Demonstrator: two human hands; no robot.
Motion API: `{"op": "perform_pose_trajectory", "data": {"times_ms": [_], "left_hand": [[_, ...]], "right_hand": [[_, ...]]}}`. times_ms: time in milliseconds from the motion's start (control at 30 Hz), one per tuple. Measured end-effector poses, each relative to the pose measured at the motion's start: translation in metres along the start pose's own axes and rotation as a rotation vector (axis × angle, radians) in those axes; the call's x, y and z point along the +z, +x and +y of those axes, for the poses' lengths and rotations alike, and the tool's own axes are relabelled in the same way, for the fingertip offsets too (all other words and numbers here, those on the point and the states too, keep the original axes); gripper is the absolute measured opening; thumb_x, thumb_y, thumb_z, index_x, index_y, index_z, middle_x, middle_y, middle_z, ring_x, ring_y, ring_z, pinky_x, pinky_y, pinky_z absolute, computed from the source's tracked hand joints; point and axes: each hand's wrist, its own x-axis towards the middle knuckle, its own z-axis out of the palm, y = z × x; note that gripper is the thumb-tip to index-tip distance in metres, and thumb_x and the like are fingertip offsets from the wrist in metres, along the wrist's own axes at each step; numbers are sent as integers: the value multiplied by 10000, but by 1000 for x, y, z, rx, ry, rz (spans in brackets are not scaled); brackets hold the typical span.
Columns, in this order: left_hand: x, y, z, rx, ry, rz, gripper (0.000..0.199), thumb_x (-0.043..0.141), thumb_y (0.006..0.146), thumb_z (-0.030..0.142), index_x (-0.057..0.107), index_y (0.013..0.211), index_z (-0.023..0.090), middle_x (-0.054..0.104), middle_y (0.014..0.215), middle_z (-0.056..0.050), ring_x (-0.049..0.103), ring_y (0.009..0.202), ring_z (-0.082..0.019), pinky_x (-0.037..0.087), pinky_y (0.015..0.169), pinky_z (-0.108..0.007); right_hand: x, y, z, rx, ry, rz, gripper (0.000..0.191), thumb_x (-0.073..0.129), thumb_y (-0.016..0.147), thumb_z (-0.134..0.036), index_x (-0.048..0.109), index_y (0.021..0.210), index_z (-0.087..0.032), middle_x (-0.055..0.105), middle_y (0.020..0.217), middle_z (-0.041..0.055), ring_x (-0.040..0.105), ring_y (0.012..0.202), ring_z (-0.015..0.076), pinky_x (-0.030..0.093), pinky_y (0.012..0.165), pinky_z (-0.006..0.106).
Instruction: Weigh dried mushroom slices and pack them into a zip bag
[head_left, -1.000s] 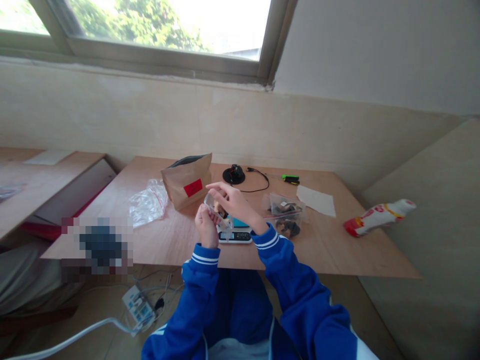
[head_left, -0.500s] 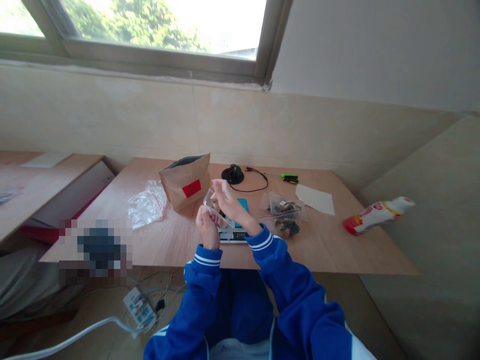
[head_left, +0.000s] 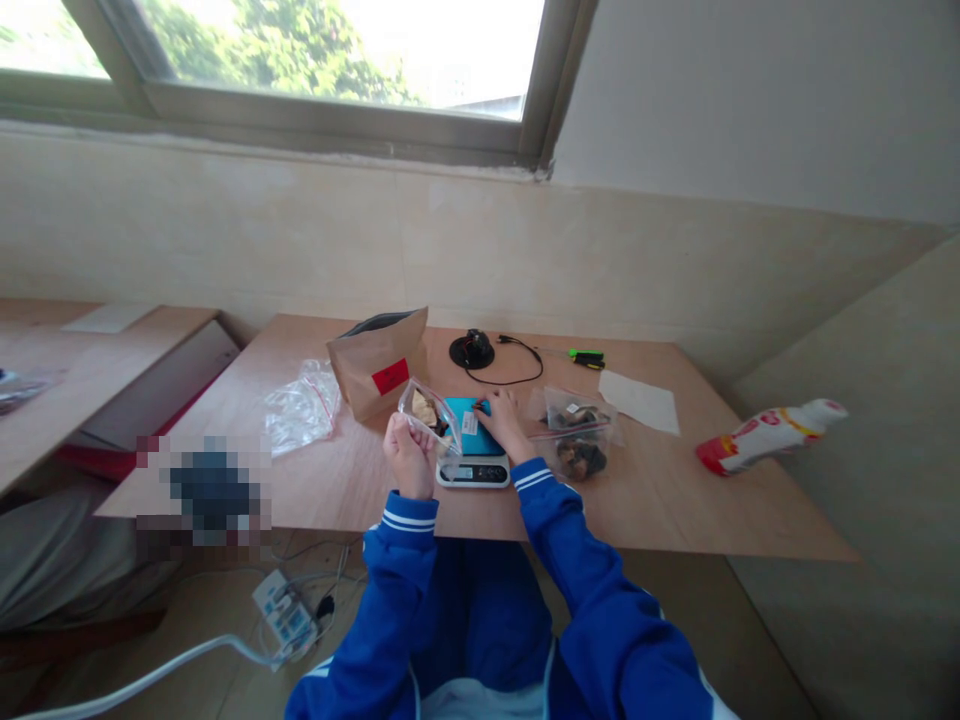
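My left hand [head_left: 410, 458] is closed on the edge of a clear zip bag [head_left: 448, 428], tilted up with its mouth spread. Pale tan and dark dried pieces [head_left: 424, 408] lie inside it. Just to the right, my right hand [head_left: 505, 422] is over the blue top of a white digital scale [head_left: 452, 474]. Its fingers are pinched together, with a small dark bit at their tips that is too small to name. A white label [head_left: 469, 423] shows on the blue surface. Right of the scale lie clear zip bags of dark dried pieces [head_left: 581, 458].
An open brown paper pouch [head_left: 367, 375] with a red label stands behind my left hand. Crumpled clear bags [head_left: 300, 410] lie left of it. A black round-based device [head_left: 472, 350] with a cable, screwdrivers [head_left: 587, 358], white paper [head_left: 641, 400] and a bottle [head_left: 772, 435] are farther out.
My right hand has moved from the bag's mouth down and right to the scale's top. The left hand still holds the bag, whose contents are now uncovered.
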Motion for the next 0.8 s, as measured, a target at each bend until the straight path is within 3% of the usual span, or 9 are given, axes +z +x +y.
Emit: {"op": "perform_pose_trajectory", "data": {"times_ms": [167,333,433,500,600,700,733,800], "left_hand": [[0,-2,1,15,5,-7,450,605,784,459,303,577,198,240,466,98,215,395,-37,226,378,-170],[2,-6,-3,6,17,-16,458,617,771,475,305,585,198,247,475,99,224,401,-35,222,384,-176],[4,-8,-5,-6,15,-20,453,614,766,477,304,588,199,247,481,99,223,406,-36,213,386,-180],[5,-9,-4,-17,14,-18,448,613,763,469,302,587,200,246,480,99,220,407,-36,210,387,-182],[5,-11,-1,-23,9,-1,447,622,756,464,305,584,200,250,477,97,222,409,-37,212,387,-181],[7,-13,1,-6,-9,-1,440,621,764,455,314,584,197,253,482,95,235,416,-39,237,395,-175],[8,-14,2,3,-19,-9,436,619,769,449,317,583,196,255,485,93,241,418,-40,254,403,-173],[11,-17,2,8,-42,-39,425,617,775,435,324,585,194,265,494,89,260,425,-42,300,428,-173]], "right_hand": [[-14,4,-4,-15,55,27,162,582,852,-268,668,865,-132,613,979,123,532,990,245,398,884,410],[-57,-2,-35,-96,600,141,244,577,858,-354,628,959,-139,638,925,70,598,795,156,472,732,287],[-88,-16,-59,-287,662,42,276,572,866,-383,630,1044,-179,637,997,55,603,883,151,474,770,276],[-100,-28,-67,-324,644,-17,281,535,893,-373,622,1096,-199,632,1079,61,596,938,152,470,815,288],[-101,-49,-65,-188,667,-56,378,468,920,-419,544,1210,-189,599,1182,100,601,923,155,487,801,311],[-88,-70,-59,-82,720,-181,608,568,845,-488,398,1346,-189,552,1265,138,600,1007,184,505,823,341],[-84,-76,-59,-72,737,-208,661,613,812,-490,382,1356,-194,547,1278,138,594,1041,194,504,845,350],[-76,-84,-60,-54,766,-171,584,638,798,-470,465,1285,-198,580,1246,115,592,1063,205,492,883,360]]}}
